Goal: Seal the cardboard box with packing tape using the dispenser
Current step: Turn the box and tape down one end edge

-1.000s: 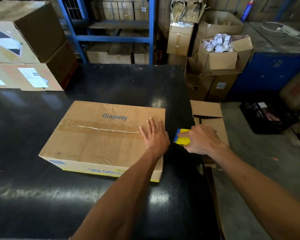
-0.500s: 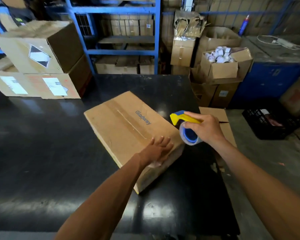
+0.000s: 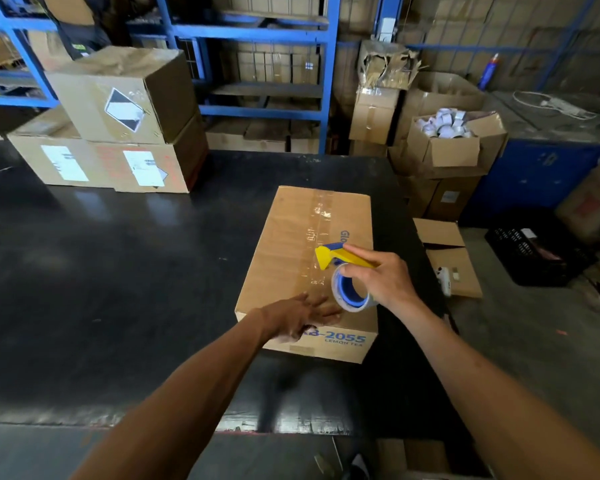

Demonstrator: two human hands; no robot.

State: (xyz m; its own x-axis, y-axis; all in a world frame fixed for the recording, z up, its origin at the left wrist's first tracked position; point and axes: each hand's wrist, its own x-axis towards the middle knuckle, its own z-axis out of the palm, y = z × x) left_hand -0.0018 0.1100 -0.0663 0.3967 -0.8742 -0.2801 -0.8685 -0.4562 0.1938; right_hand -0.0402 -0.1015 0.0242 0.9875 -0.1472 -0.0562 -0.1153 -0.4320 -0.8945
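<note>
One closed cardboard box (image 3: 309,258) lies flat on the black table (image 3: 118,271), its long side running away from the camera, with a strip of clear tape (image 3: 317,230) along the top seam and blue print "2055 LEMON TEA" on the near end face. The left hand (image 3: 300,318) rests palm-down with fingers spread on the box's near top edge, holding nothing. The right hand (image 3: 383,280) has its grip wrapped around the yellow and blue tape dispenser (image 3: 343,271), which hovers just above the near half of the box, the roll's blue core facing the camera.

At the table's far left two sealed labelled cartons (image 3: 118,133) are stacked (contents hidden). Beyond the table's right edge an open carton (image 3: 454,147) is filled to the top with white tape rolls (image 3: 444,124). Near it on the floor sit a flattened carton (image 3: 447,258) and a black plastic crate (image 3: 534,251), whose contents are unclear. Blue shelving (image 3: 257,32) behind holds further closed boxes.
</note>
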